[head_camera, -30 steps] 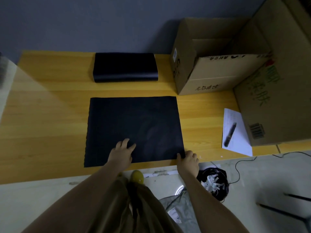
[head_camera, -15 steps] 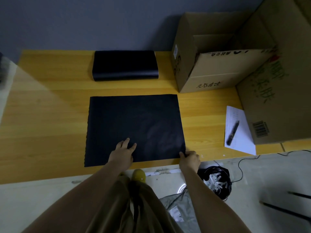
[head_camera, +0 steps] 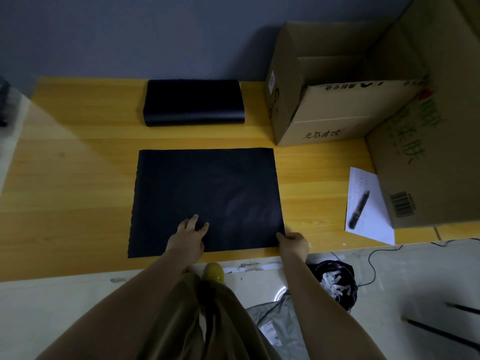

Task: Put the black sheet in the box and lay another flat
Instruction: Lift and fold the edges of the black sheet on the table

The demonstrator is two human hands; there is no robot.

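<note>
A thin black rectangular sheet (head_camera: 206, 198) lies flat on the yellow wooden table (head_camera: 72, 178), its long axis running left to right and its near edge along the table's front. The left hand (head_camera: 188, 236) presses on it with fingers spread. The right hand (head_camera: 293, 241) pinches its near right corner. An open brown cardboard box (head_camera: 322, 100) stands behind to the right.

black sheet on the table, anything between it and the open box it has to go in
Nothing visible does. The black sheet lies flat under both hands; bare table separates it from the open box at the back right. The pen lies off to the right.
</note>
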